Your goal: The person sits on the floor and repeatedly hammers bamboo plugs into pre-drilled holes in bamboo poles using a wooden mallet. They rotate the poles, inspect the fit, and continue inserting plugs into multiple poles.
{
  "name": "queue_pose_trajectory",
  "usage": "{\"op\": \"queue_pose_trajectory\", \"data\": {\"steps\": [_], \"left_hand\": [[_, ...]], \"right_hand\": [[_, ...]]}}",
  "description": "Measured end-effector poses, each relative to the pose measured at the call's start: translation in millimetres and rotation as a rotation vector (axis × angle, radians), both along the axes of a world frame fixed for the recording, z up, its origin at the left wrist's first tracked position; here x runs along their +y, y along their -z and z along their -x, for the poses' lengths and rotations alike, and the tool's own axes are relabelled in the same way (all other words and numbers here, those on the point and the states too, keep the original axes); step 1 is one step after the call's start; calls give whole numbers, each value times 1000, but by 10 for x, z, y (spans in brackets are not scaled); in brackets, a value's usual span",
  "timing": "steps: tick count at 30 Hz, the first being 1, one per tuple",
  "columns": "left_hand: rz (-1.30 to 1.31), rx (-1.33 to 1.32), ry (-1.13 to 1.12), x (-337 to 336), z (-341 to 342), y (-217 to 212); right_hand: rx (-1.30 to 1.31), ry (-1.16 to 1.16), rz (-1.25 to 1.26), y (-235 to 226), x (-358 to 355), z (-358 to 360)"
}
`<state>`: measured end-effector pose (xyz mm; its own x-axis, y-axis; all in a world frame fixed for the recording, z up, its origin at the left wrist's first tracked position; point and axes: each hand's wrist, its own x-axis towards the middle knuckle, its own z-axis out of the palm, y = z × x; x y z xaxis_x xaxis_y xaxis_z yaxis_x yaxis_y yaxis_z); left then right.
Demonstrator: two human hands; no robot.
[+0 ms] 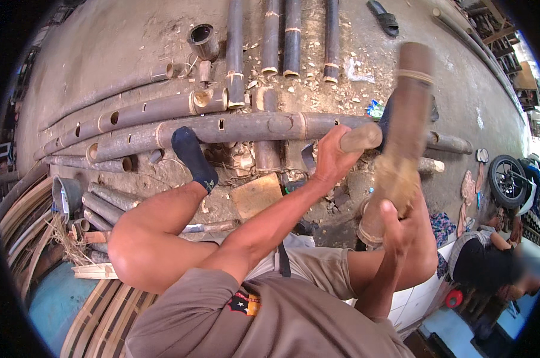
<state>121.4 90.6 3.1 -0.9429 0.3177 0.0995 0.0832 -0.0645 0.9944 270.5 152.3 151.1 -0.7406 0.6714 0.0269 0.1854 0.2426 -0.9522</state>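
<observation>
My left hand point(334, 156) is closed round a light wooden handle point(362, 137), whose blunt round end points up to the right. What the handle leads to is hidden under the fist. My right hand point(400, 227) grips a thick brown bamboo club point(410, 101), held up to the right of the handle and smeared by motion. Below the left hand lies a long dark bamboo pole point(252, 127) with small rectangular holes cut along it. My left foot in a dark sock point(187, 146) rests against the pole; the other foot is mostly hidden behind the club.
Another holed bamboo pole point(138, 116) lies beyond, and several upright-pointing bamboo lengths point(270, 36) lie farther off. Wood chips litter the floor. A sandal point(384, 19) is at the far right. Split bamboo strips point(105, 316) lie at left; a person point(485, 256) sits at right near a motorbike wheel point(510, 181).
</observation>
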Motion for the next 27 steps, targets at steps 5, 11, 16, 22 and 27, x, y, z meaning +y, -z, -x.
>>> {"op": "queue_pose_trajectory", "data": {"steps": [5, 11, 16, 22, 27], "left_hand": [[443, 367, 172, -77, 287, 162], [501, 525, 416, -82, 506, 453], [499, 525, 374, -102, 598, 672], [586, 418, 344, -152, 648, 681], [554, 507, 237, -153, 672, 728]], "right_hand": [[257, 185, 207, 243, -10, -202], [159, 238, 410, 421, -164, -81], [88, 190, 235, 585, -113, -216], [106, 275, 174, 301, -2, -37], [-322, 261, 20, 814, -14, -51]]}}
